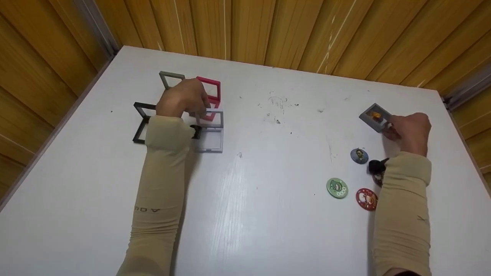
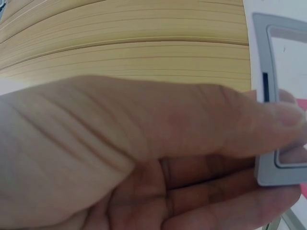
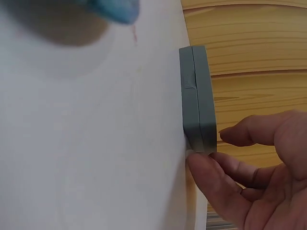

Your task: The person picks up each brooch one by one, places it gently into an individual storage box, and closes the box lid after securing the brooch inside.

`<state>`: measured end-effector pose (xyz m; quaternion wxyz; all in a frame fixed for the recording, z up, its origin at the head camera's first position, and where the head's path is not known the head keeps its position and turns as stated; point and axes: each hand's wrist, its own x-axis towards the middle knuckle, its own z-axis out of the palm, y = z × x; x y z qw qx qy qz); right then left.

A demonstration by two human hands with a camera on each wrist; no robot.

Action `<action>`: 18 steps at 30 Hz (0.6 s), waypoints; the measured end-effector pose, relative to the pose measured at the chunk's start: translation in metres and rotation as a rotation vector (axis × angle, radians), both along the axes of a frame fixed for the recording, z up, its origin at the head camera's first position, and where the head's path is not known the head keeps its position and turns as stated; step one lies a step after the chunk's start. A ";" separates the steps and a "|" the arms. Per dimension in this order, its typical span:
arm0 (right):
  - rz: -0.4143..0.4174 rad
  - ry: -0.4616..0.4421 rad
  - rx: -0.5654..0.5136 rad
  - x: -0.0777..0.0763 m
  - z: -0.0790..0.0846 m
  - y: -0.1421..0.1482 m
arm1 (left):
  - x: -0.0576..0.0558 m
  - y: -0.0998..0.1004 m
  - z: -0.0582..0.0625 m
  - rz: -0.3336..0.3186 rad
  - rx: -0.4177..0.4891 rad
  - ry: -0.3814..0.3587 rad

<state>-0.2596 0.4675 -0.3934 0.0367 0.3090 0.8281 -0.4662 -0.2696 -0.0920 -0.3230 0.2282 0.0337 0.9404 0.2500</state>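
1. Left hand (image 1: 183,99): clamped on the pale grey frame (image 1: 214,128), thumb over one side and fingers behind it; this frame is unfolded at its hinge, one half upright and the other flat on the white bench (image 1: 268,191)
2. Around the left hand on the bench: a green frame (image 1: 172,74) and a red frame (image 1: 219,91) beyond it, and a black frame (image 1: 144,104) to its left, all unfolded
3. Right hand (image 1: 413,128): thumb and fingers parted at a corner of the closed grey case (image 1: 376,117), with one fingertip touching its edge; the case lies near the bench's far right and shows something orange inside
4. Nearer than the right hand: a blue badge (image 1: 359,156), a green badge (image 1: 337,188) and a red badge (image 1: 366,199), the red one partly behind the sleeve (image 1: 402,207)
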 end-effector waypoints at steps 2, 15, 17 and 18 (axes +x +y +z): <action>0.025 0.005 0.025 0.001 0.002 -0.002 | 0.000 0.000 -0.001 -0.004 -0.001 0.002; 0.169 -0.110 0.106 0.012 0.018 -0.021 | 0.001 0.008 -0.003 -0.010 0.026 -0.001; 0.193 -0.112 0.114 0.013 0.017 -0.023 | 0.001 0.010 -0.003 -0.011 0.027 -0.002; 0.204 -0.111 0.115 0.014 0.017 -0.024 | 0.001 0.011 -0.003 -0.014 0.026 -0.002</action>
